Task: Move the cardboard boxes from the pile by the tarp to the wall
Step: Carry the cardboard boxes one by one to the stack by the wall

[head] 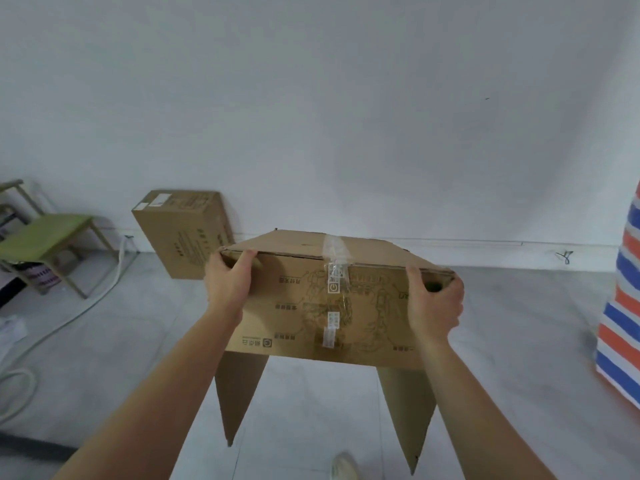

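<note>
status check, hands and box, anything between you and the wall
Left hand, right hand gripping carried box at its top corners, flaps hanging. Second box at the wall. Cable and chair off left, not in the path.

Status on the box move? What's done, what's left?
Done: one box leans against the wall. In hand: a second box, bottom flaps hanging open, gripped off the floor by the left hand and right hand. Left: set it down at the wall. Only the tarp edge shows, not the pile, so the remaining count is unknown.
</note>
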Tool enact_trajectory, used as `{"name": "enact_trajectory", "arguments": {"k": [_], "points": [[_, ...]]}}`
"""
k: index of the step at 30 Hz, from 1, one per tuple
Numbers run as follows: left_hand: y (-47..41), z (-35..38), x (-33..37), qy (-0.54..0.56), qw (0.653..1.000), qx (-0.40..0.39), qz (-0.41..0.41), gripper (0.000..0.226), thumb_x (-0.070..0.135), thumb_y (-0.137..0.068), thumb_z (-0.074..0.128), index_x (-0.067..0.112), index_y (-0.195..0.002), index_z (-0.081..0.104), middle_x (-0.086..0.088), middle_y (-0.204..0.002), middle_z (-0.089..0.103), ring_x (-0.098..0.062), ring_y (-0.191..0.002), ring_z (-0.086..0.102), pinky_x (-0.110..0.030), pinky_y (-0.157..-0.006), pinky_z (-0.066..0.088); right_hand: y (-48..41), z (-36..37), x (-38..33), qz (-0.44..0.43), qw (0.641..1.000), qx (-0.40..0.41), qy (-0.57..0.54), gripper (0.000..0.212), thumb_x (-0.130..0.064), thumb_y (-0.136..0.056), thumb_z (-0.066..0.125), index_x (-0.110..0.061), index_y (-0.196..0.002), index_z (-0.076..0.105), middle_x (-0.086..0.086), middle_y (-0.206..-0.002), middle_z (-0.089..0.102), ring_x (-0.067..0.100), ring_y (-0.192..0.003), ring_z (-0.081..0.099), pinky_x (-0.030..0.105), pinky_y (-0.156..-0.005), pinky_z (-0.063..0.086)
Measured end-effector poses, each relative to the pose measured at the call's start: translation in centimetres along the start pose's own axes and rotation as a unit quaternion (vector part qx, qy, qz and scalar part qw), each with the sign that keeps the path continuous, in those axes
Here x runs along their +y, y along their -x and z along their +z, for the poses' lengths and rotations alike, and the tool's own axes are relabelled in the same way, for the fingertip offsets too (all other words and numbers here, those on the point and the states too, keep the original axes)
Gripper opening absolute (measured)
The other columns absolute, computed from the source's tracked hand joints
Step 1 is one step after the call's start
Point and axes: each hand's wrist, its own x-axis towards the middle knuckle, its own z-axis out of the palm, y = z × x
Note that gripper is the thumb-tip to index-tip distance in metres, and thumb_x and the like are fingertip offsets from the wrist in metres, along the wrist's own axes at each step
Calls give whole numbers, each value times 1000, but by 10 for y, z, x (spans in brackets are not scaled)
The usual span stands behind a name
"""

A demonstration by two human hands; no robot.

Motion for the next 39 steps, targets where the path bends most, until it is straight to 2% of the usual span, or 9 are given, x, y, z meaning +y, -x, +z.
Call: {"name": "enact_trajectory", "arguments": {"k": [4,8,12,16,20,25,29,33,39], "points": [[-105,30,13,-20,1000,3,-15,38,34,-89,69,18,-119,52,4,-107,58,-10,-93,54,-25,-72,39,-66,99,-22,21,999,-15,28,58,-67,-72,67,-26,-109,49,-4,-114,58,26,-112,55,50,-104,41],[-198,25,21,-37,999,16,-27,50,33,-89,72,14,-128,47,2,-113,57,-10,-96,54,-27,-78,41,-109,196,-56,15,996,-58,60,85,-81,-61,60,-22,-121,51,-2,-119,59,27,-114,55,51,-107,38],[-288,9,6,-62,997,26,-34,59,41,-86,74,15,-133,50,-1,-122,59,-21,-112,56,-36,-92,48,-129,287,-78,-1,984,-121,131,113,-80,-67,69,-19,-152,28,8,-147,45,36,-137,40,57,-115,29],[-395,6,-19,-87,995,9,-43,50,41,-90,71,15,-129,53,1,-116,59,-19,-105,54,-33,-84,42,-146,392,-77,5,973,-137,186,126,-81,-63,71,-25,-158,10,16,-153,36,39,-141,34,58,-115,26],[-506,8,-42,-119,990,-45,-68,50,42,-90,70,18,-130,55,3,-119,58,-20,-111,53,-34,-89,41,-157,486,-70,53,970,-95,218,124,-77,-65,74,-24,-158,12,19,-152,37,41,-140,35,57,-113,27],[-627,29,-53,-169,977,-102,-84,74,61,-85,64,27,-146,42,6,-134,51,-21,-125,47,-47,-109,38,-183,567,-62,103,969,-63,213,116,-70,-71,75,-23,-157,14,18,-152,38,40,-139,37,57,-113,29],[-693,74,-61,-190,966,-153,-89,64,52,-89,66,24,-142,44,7,-126,51,-18,-117,49,-44,-102,43,-209,604,-42,123,974,-37,187,111,-63,-77,76,-33,-158,6,16,-154,35,40,-139,36,59,-113,30],[-749,120,-94,-227,955,-151,-116,60,46,-89,68,15,-135,44,2,-117,56,-21,-107,54,-38,-86,45,-248,639,-13,145,970,-38,191,102,-62,-79,74,-33,-156,15,15,-149,38,37,-136,38,57,-111,34],[-818,170,-184,-256,934,-183,-169,59,48,-90,62,28,-143,47,2,-131,56,-24,-117,55,-47,-97,48,-304,707,59,200,958,-44,200,88,-60,-76,78,-27,-144,33,11,-138,46,30,-123,47,49,-104,42]]}}
